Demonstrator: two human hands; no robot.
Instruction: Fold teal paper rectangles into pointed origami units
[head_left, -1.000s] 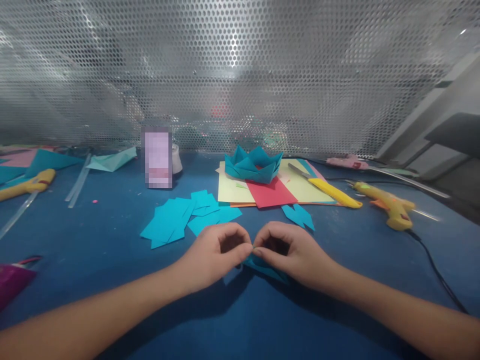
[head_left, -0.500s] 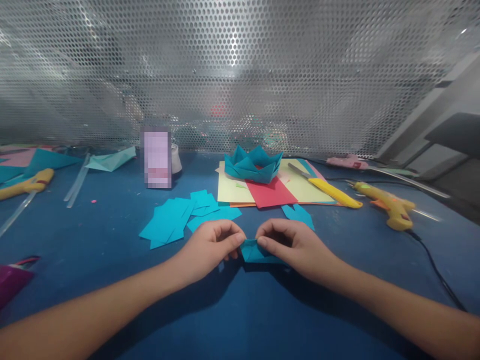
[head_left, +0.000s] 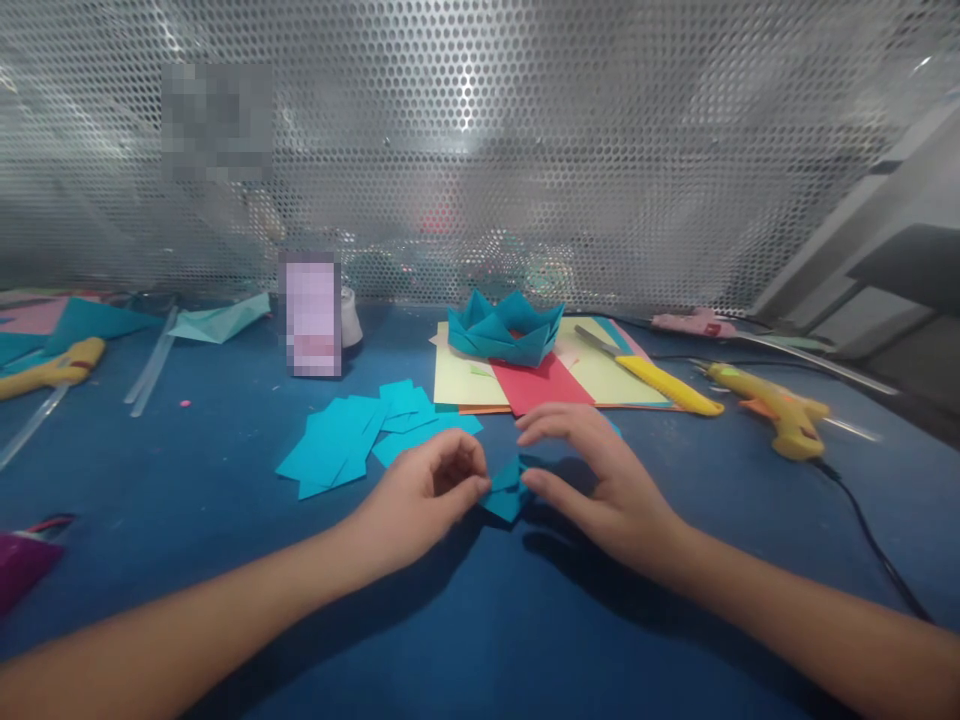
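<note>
Across the far side of your table (head_left: 487,640) stands the mesh panel (head_left: 450,100). Before it, right of centre, the paper ring (head_left: 502,342) sits on the sheet stack (head_left: 459,382); the knife (head_left: 671,385) lies across the stack's right part, the near glue gun (head_left: 776,405) beyond it, rightward. Left of the stack you have the phone (head_left: 313,320), with the cut pieces (head_left: 337,445) nearer you. The small folded paper (head_left: 507,500) is between your left hand (head_left: 427,495) and right hand (head_left: 600,480).

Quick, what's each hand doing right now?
Left hand: closed, pinching the folded blue paper.
Right hand: open, fingers spread from thumb, thumb tip near the paper.
</note>
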